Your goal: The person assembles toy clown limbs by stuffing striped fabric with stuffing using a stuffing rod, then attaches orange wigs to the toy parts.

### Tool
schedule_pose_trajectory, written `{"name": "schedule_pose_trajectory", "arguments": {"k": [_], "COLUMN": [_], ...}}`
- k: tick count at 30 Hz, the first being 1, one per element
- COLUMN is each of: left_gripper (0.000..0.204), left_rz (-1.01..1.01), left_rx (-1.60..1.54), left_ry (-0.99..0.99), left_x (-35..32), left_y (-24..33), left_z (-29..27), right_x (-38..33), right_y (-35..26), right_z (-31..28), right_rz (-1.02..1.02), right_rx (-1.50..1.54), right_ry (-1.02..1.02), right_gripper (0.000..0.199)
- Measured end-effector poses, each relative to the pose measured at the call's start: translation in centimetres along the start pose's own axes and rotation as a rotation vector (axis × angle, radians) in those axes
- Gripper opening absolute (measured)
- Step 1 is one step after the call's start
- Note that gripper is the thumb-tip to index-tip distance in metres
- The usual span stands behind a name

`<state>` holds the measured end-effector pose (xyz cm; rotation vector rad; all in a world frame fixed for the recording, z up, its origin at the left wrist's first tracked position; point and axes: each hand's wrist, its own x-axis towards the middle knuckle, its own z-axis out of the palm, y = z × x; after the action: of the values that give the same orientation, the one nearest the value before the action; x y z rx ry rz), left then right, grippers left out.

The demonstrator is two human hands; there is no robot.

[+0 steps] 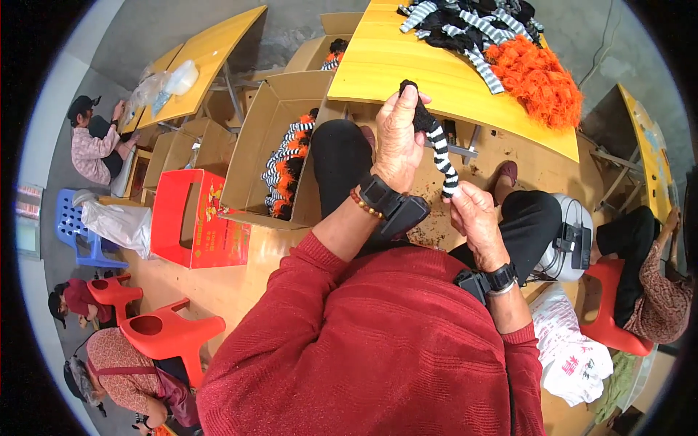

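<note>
Between my two hands a small black-and-white striped knitted tube (440, 150) with a solid black end is held stretched out, in front of the yellow table. My left hand (400, 134) grips the black end at the top, thumb pressed on it. The lower striped tip is pinched in the fingers of my right hand (476, 218). On the table above them lies a pile of grey, white and black striped knitted pieces (472, 29), beside a heap of orange shaggy yarn (536, 80). Both wrists wear black strapped devices.
Left of my knee stands an open cardboard box (269, 109) holding rows of striped, orange and black pieces (291, 163). Next to it are a red carton (196, 225), red stools (174, 334) and a blue chair (80, 225). Several people sit at both sides. A white bag (574, 356) lies at right.
</note>
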<state>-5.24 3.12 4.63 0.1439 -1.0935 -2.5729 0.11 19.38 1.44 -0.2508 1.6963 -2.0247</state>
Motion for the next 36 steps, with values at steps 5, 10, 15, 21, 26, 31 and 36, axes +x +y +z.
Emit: {"name": "schedule_pose_trajectory", "arguments": {"k": [5, 10, 15, 21, 26, 31, 36], "left_gripper": [0.022, 0.022, 0.023, 0.025, 0.018, 0.020, 0.021], "left_rz": [-0.033, -0.017, -0.117, -0.132, -0.045, 0.038, 0.048], "left_rx": [0.069, -0.014, 0.078, 0.218, 0.031, -0.048, -0.089], "left_ry": [0.096, -0.098, -0.240, -0.426, -0.240, -0.116, -0.046], "left_x": [-1.1, -1.3, -1.4, 1.1, 0.9, 1.2, 0.7], "left_y": [-1.1, -1.3, -0.2, 2.2, 1.1, 0.0, -1.7], "left_z": [0.9, 0.9, -1.2, -2.0, -0.8, -0.3, 0.2], "right_x": [0.4, 1.2, 0.0, -0.4, 0.0, -0.2, -0.1], "right_y": [0.0, -0.5, -1.2, -1.1, -0.4, -0.1, 0.1], "right_z": [0.4, 0.2, -1.3, -1.9, -2.0, -2.0, -1.2], "right_rz": [0.024, -0.088, 0.006, 0.019, -0.053, -0.051, 0.065], "right_rx": [0.065, 0.006, -0.040, -0.126, -0.257, -0.228, -0.069], "right_ry": [0.023, 0.036, -0.017, -0.055, 0.002, 0.008, 0.003], "right_gripper": [0.023, 0.022, 0.023, 0.024, 0.024, 0.024, 0.023]}}
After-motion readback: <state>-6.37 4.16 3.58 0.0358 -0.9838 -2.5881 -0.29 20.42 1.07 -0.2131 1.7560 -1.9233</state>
